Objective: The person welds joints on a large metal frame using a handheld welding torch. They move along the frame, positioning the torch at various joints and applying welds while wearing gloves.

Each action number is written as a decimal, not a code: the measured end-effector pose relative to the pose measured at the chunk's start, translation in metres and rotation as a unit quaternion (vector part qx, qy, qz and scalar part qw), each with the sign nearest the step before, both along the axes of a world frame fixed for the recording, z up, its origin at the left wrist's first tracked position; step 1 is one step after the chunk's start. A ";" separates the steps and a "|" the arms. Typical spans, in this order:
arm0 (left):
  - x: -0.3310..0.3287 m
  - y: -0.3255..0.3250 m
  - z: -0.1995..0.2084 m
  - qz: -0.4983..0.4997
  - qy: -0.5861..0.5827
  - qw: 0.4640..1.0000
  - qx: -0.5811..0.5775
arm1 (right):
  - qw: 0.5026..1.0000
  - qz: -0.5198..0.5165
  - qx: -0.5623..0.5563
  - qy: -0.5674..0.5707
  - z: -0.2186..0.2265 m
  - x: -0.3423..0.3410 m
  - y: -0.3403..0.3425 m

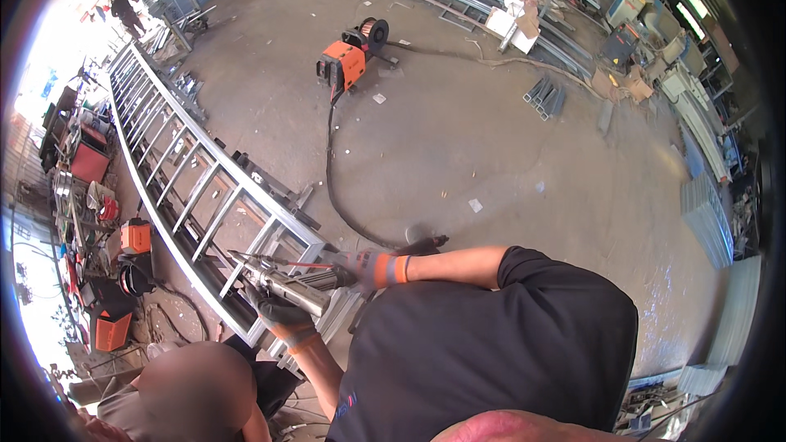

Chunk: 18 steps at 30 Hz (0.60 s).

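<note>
A person in a black short-sleeved shirt (491, 344) works over the near end of a long, silver, ladder-like metal frame (196, 135). The left hand (282, 317), in a dark glove, curls around an elongated silver-grey metal tool (299, 291) lying across that end. The right hand (371, 268), in a grey-and-orange glove, is at the tool's rear; its finger grip cannot be told. Another person (192, 393) is at lower left.

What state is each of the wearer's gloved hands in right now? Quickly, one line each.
Left hand: closed, holding the tool.
Right hand: at the tool's other end; its grip cannot be told.
</note>
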<state>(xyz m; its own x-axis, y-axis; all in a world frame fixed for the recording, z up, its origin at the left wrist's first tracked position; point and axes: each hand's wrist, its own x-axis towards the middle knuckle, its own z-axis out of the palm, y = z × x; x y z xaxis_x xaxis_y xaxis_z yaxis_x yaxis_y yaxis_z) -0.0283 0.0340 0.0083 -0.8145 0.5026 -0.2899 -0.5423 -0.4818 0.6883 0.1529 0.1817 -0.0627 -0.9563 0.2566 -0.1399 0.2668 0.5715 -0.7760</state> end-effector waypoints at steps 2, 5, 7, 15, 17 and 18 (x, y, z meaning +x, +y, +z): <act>0.005 -0.006 -0.002 -0.046 -0.028 0.998 0.031 | 0.999 0.007 0.033 0.032 -0.001 0.007 0.005; 0.029 -0.005 -0.007 -0.058 0.029 0.998 0.026 | 0.996 0.002 0.048 0.075 -0.009 0.022 0.013; 0.041 0.001 -0.005 -0.002 0.125 0.984 -0.126 | 0.998 0.015 0.043 0.044 -0.016 0.025 0.025; 0.083 0.027 0.010 0.059 0.135 0.975 -0.165 | 0.970 0.102 -0.213 0.067 0.012 0.040 0.110; 0.091 0.039 0.010 0.051 0.168 0.964 -0.201 | 0.947 0.129 -0.294 -0.010 0.019 0.049 0.141; 0.094 0.044 0.009 0.051 0.179 0.964 -0.188 | 0.934 0.139 -0.327 -0.035 0.020 0.051 0.153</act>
